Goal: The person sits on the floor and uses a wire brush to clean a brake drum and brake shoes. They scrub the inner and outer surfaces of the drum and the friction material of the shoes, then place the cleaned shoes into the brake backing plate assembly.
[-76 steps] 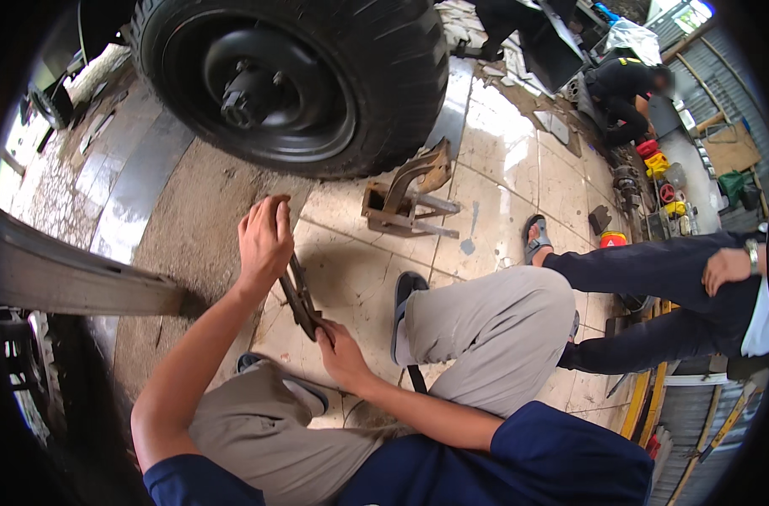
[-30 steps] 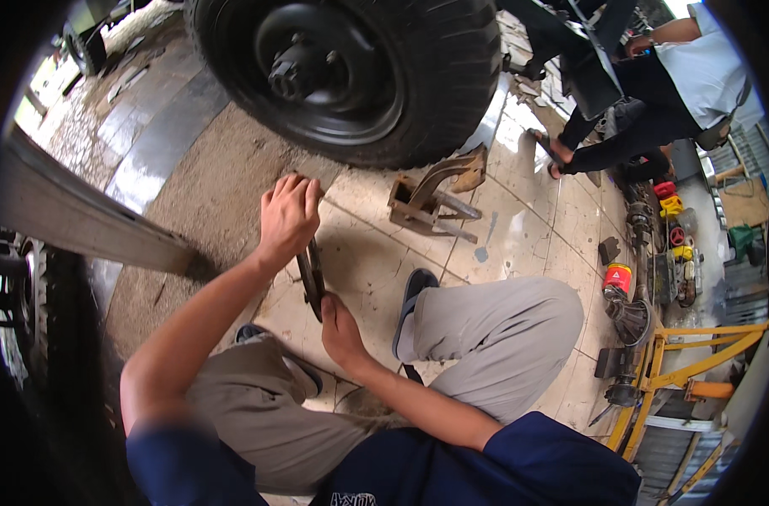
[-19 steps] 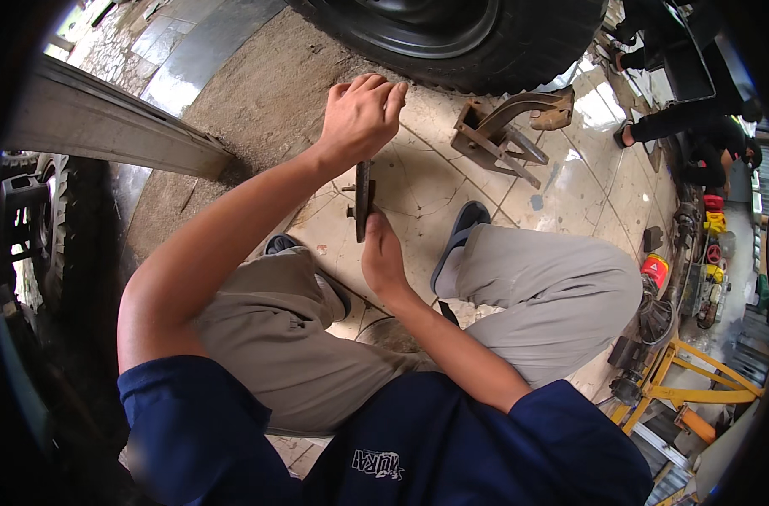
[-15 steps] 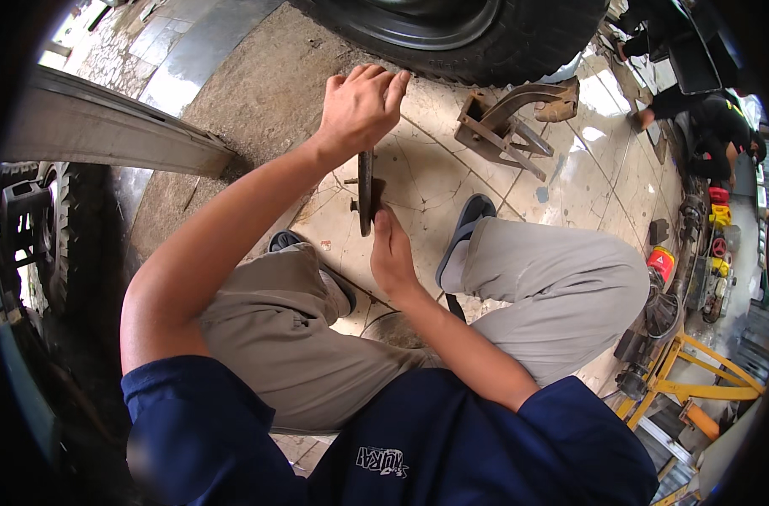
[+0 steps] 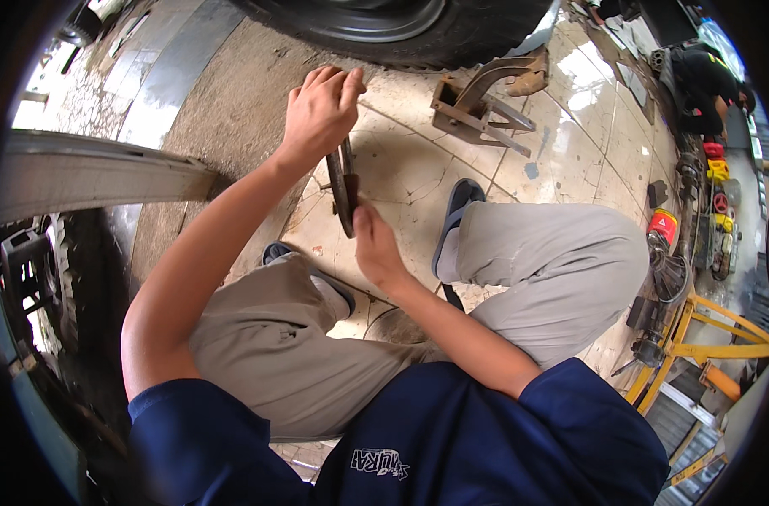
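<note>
Dark metal part (image 5: 340, 190), L hand (image 5: 323, 110) curled round top, R hand (image 5: 377, 249) at btm end, grip unclear

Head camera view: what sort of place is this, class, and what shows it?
Probably a vehicle repair workshop: a large tyre shows at the top, a rusty metal bracket rests on the tiled floor, and a yellow metal frame is at the right.
</note>
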Demonstrator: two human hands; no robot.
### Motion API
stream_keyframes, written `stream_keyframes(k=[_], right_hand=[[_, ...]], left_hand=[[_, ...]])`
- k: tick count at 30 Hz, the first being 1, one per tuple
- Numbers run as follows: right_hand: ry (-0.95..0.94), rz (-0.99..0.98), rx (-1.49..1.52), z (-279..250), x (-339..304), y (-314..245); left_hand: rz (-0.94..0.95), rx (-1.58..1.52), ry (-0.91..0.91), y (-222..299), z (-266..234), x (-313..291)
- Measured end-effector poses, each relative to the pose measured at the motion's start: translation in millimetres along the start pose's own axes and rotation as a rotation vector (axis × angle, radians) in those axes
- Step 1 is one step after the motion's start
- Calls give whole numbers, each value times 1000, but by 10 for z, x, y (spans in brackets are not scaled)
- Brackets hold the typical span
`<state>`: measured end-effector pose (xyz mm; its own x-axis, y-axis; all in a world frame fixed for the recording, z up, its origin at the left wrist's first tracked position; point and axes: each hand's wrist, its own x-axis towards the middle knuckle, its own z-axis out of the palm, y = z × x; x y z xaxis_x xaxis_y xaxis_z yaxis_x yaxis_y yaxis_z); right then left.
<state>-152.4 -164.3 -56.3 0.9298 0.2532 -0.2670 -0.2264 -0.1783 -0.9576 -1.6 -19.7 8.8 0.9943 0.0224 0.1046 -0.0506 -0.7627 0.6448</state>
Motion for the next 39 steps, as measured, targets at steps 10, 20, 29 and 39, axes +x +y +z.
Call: stream_keyframes(k=[10, 20, 29, 39], right_hand=[[214, -281, 76, 42, -92, -75], [208, -406, -223, -151, 91, -71], [166, -207, -46, -105, 59, -64], [171, -270, -97, -210, 143, 18]], left_hand=[[-51, -179, 142, -162, 178, 44], [21, -50, 63, -245, 91, 115], [239, 282, 119, -103, -1, -29], [74, 380, 9, 92, -85, 69]])
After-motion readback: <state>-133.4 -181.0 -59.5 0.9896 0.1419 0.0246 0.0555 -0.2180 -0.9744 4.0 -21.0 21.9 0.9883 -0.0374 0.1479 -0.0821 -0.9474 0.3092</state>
